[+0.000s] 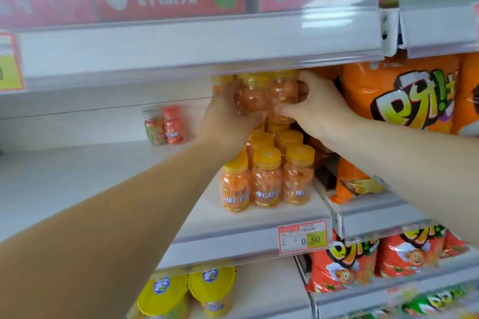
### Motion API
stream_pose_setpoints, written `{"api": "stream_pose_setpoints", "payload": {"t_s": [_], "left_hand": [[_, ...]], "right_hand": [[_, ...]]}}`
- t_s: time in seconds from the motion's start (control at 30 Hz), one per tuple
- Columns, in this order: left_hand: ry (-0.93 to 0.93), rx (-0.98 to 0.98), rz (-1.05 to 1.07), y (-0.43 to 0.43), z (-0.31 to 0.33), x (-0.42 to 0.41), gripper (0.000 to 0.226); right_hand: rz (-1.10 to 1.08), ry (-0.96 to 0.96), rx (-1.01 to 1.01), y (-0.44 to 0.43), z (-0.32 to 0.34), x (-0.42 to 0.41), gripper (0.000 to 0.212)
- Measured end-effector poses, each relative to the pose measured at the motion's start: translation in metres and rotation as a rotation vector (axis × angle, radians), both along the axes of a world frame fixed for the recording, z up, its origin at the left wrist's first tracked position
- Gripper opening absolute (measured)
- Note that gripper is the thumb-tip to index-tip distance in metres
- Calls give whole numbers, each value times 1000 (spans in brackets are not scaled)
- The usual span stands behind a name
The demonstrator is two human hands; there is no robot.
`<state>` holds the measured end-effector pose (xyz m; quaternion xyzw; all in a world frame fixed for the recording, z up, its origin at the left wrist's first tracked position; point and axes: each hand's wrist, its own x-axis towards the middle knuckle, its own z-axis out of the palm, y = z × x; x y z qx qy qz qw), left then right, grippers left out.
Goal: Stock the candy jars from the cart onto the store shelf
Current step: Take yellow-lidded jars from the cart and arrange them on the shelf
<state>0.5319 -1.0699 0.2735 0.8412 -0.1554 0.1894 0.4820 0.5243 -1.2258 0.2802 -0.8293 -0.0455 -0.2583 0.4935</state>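
Note:
Clear candy jars [267, 179] with yellow lids and orange sweets stand in rows on the white shelf [103, 184]. Above them, a second layer of the same jars sits on their lids. My left hand [228, 116] grips one upper jar [250, 96] from the left. My right hand [318, 109] grips the neighbouring upper jar [282, 93] from the right. Both held jars are just under the upper shelf's edge. The cart is out of view.
Two other jars [164, 125], one red-lidded, stand at the shelf's back left. Orange snack bags [404, 96] crowd the right side. A price tag [303, 237] hangs on the shelf front. Yellow tubs [186, 290] sit below. The upper shelf rail [202, 44] overhangs closely.

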Motion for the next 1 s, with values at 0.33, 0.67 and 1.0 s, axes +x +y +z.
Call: {"api": "stream_pose_setpoints", "payload": {"t_s": [0.33, 0.67, 1.0], "left_hand": [[-1, 66, 71, -2, -6, 29, 56], [-58, 194, 129, 0, -4, 26, 74], [-72, 207, 142, -7, -3, 24, 83]], "right_hand": [[-34, 39, 66, -5, -17, 19, 52], [15, 102, 66, -8, -24, 25, 45], [-9, 137, 54, -5, -24, 25, 55]]}}
